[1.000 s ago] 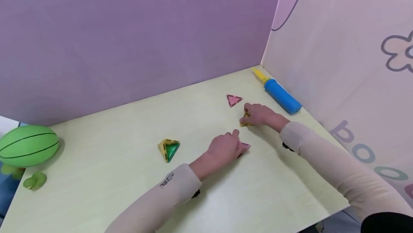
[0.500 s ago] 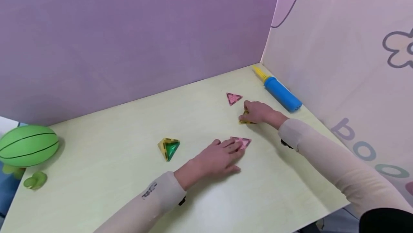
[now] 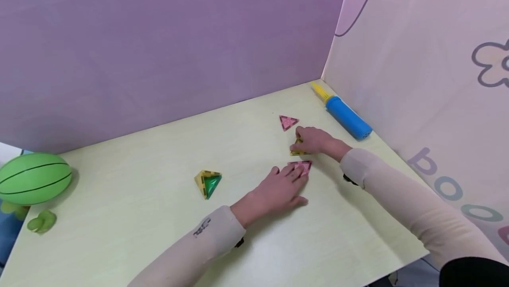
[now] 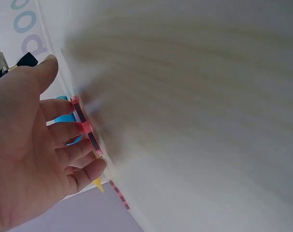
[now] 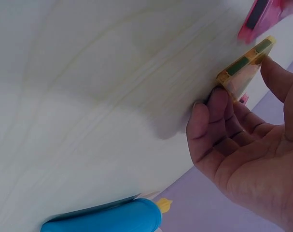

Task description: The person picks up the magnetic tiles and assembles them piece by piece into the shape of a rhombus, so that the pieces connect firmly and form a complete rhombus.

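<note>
Both hands were at work right of centre in the head view, over a pale wooden table. The left hand had its fingers nearly straight and slightly spread, the tips resting on a pink triangular tile; its thumb stood well apart, so no pinch was formed. The right hand, just above it in the frame, held a yellow triangular tile between thumb and fingers. The right wrist view showed the thumb on one end of that tile and fingertips at the other, its face tilted off the tabletop. Whether it was one tile or several joined could not be determined.

In the head view a narrow strip of table separated the yellow tile from the pink one below it. A second pink tile lay flat above the right hand. A yellow-and-green tile pyramid stood left of the left hand, touched by neither. A blue hand pump lay at upper right.

The step in hand was judged to be lining up the pink tile with the yellow one. The next move called for closing the remaining gap edge to edge, with the right hand's grip kept steady and the left fingers pushing lightly.
</note>
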The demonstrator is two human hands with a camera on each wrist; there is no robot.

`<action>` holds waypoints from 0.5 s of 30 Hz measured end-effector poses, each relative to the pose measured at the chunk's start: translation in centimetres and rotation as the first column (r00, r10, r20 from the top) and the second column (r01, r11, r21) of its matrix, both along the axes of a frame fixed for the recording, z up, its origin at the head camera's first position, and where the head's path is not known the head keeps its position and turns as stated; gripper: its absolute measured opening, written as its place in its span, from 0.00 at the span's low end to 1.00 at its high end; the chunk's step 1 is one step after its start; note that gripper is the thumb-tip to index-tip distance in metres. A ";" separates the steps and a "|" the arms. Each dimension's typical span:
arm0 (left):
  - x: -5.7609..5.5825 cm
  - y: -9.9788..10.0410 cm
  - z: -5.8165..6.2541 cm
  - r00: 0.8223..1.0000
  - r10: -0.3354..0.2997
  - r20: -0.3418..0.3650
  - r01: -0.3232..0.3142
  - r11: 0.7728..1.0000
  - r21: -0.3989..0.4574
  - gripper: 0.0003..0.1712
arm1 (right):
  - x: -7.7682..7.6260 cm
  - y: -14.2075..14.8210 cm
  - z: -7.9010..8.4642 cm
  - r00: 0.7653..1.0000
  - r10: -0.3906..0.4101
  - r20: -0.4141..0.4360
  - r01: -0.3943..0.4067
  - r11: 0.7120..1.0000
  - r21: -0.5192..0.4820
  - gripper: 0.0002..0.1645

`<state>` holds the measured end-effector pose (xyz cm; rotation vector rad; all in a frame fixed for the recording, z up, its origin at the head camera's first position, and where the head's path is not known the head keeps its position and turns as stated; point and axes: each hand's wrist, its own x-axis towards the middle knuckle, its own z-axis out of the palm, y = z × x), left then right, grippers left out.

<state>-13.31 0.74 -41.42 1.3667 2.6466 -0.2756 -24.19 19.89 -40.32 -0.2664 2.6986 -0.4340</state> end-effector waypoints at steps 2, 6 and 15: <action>-0.1 0.1 0.1 1.000 0.009 0.003 -0.009 1.000 -0.010 0.43 | 0.1 -0.1 0.0 1.000 0.006 -0.005 -0.006 1.000 0.005 0.29; -0.1 0.2 0.1 1.000 0.019 0.014 -0.019 1.000 -0.016 0.43 | 0.4 -0.5 0.2 1.000 0.008 -0.013 -0.008 1.000 0.007 0.28; -0.4 0.3 -0.2 0.999 0.039 0.016 -0.039 0.999 -0.003 0.44 | 1.2 -0.8 0.4 1.000 0.025 -0.007 -0.025 1.000 0.003 0.27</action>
